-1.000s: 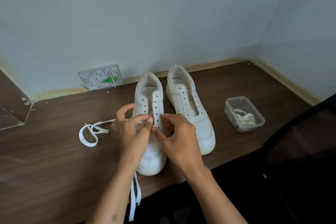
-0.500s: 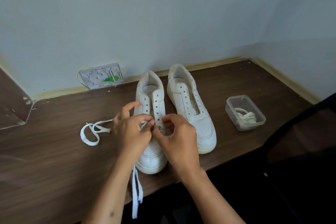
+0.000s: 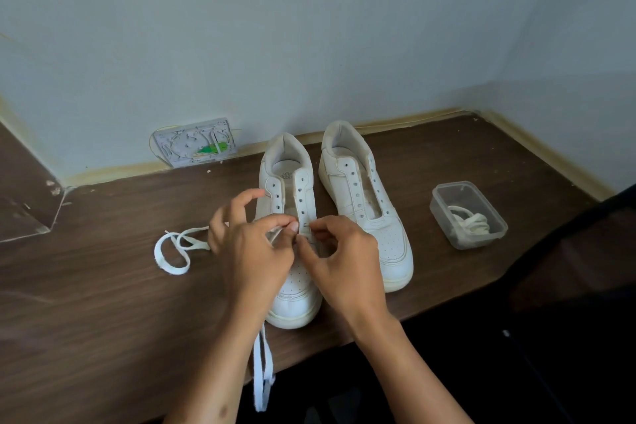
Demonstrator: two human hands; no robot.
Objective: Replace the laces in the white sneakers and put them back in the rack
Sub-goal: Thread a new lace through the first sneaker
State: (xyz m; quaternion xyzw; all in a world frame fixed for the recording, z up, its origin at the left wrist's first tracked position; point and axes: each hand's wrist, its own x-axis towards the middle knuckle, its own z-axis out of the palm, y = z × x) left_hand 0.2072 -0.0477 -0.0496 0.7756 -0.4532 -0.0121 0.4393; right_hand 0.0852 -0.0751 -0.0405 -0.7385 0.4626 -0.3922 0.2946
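The head view shows two white shoes side by side on a brown wooden table (image 3: 103,320), in the middle of the frame. The left sneaker (image 3: 292,299) has its toe near the lower edge of the table and its heel up by the wall, so its long side runs from the bottom of the frame to the top. The right sneaker (image 3: 371,217) lies the same way, just beside it, with bare holes.

Both hands meet over the lower holes of the left sneaker. The left hand (image 3: 251,251) pinches the white lace (image 3: 172,262) with thumb and first finger, other fingers curled up loosely. The right hand (image 3: 340,262) pinches at the lace holes too; I cannot tell just what it has between its fingertips.

Since half a second ago the hands have barely moved; the left hand's fingers have lifted a bit higher. The shoes stay put.

The lace loops on the table at the left, and another part hangs off the table edge at the bottom. At the right sits a clear plastic box (image 3: 447,193) with another lace (image 3: 471,224) bundled inside. A grey wall plate (image 3: 192,141) sits at the upper left, low on the wall.
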